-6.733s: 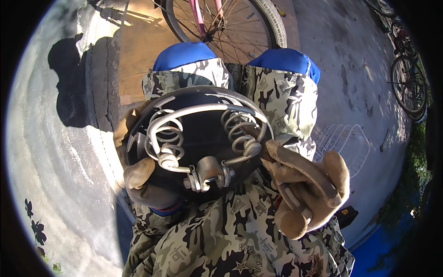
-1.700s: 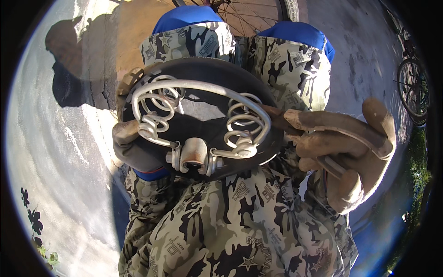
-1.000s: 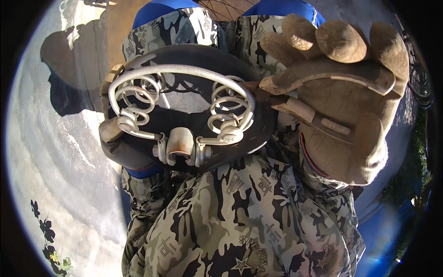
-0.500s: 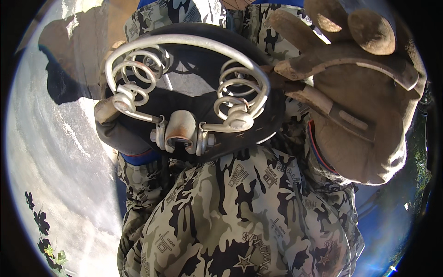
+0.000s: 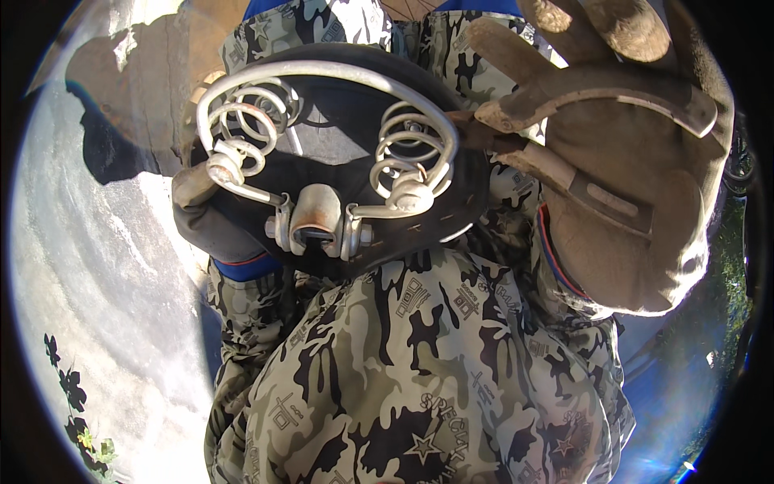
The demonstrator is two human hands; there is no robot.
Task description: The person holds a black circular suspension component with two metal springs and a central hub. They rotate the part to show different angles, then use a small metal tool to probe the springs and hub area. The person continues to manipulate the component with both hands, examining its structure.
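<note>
An upturned black bicycle saddle [image 5: 379,254] is held in front of my torso, its underside facing me. Bare metal rails with coil springs [image 5: 407,153] and a seat clamp [image 5: 316,218] show on it. My left hand [image 5: 197,198], in a brown work glove, is closed round the saddle's left edge; most of its fingers are hidden behind it. A pair of worn pliers [image 5: 592,185] lies across the palm of my gloved right hand [image 5: 621,145]. Its fingers are loosely spread beyond the handles. The pliers' jaws point left, at the saddle's right edge; whether they bite on it I cannot tell.
My camouflage clothing [image 5: 419,363] fills the lower middle, and camouflage-covered legs [image 5: 314,24] show beyond the saddle. At left is pale, sunlit concrete ground [image 5: 121,298] with a dark shadow [image 5: 121,89] and a small leafy plant [image 5: 97,452]. Greenery [image 5: 730,282] lies at the right rim.
My right hand has shifted slightly up, its fingers stretching farther out, and the pliers have moved up and a little left. The saddle has turned slightly and appears a bit smaller.
</note>
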